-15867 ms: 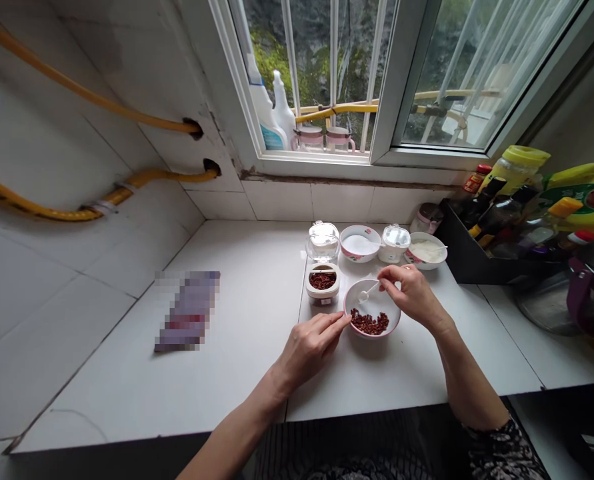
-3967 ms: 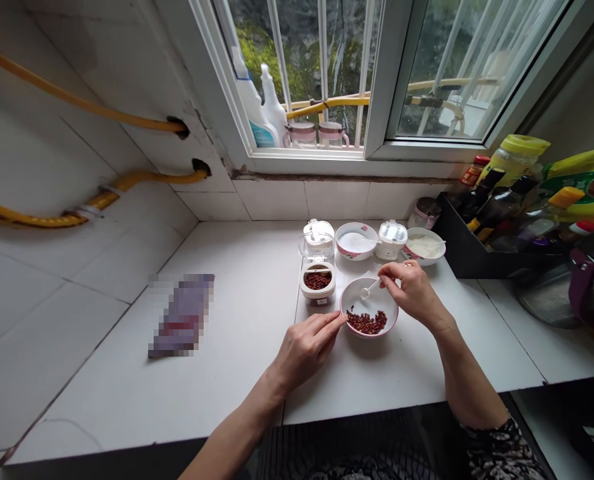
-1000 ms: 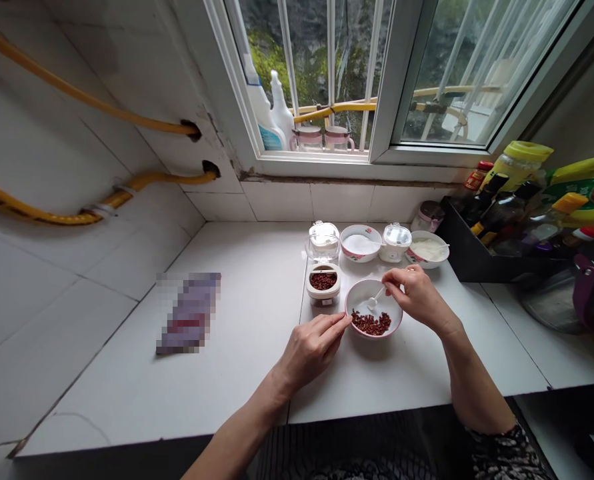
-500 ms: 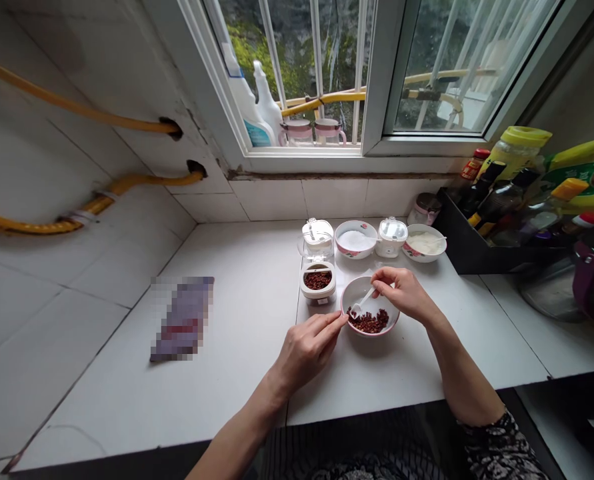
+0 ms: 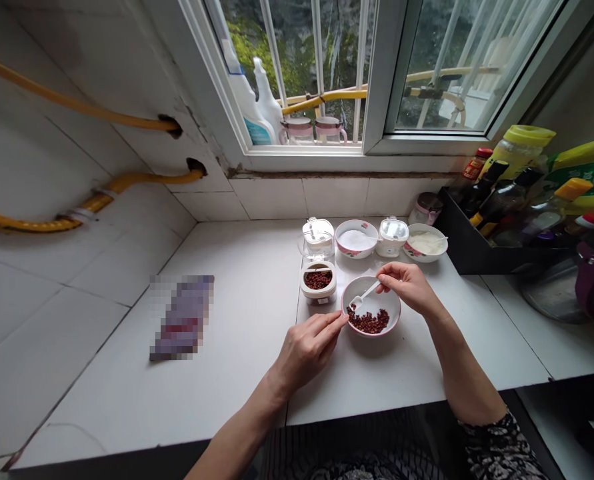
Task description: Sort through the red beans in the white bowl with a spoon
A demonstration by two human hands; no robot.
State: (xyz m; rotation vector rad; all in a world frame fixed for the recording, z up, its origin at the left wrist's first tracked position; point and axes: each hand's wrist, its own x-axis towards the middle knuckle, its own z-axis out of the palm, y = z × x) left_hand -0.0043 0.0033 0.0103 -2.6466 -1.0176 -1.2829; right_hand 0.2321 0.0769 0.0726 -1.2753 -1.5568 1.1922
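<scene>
A small white spoon (image 5: 365,296) is pinched between the thumb and fingers of my right hand (image 5: 405,285). Its scoop hangs inside a white bowl (image 5: 395,301) with a pink rim, just above dark red peppercorn-like grains (image 5: 371,323). My left hand (image 5: 311,345) is closed on the bowl's left rim, fingers together; its thumb is partly hidden. Behind that hand stands an open seasoning jar (image 5: 319,295) holding the same kind of grains, its clear lid (image 5: 315,248) flipped back.
Farther back are a bowl of white granules (image 5: 357,241), a lidded jar (image 5: 393,237) and a bowl of pale powder (image 5: 426,243). A black bin (image 5: 469,250) of bottles stands at the right, beside a pot (image 5: 547,293). A blurred purple packet (image 5: 183,320) lies on the left counter.
My right hand has moved slightly up and to the right, lifting the spoon's scoop off the grains. My left hand stays at the bowl's rim.
</scene>
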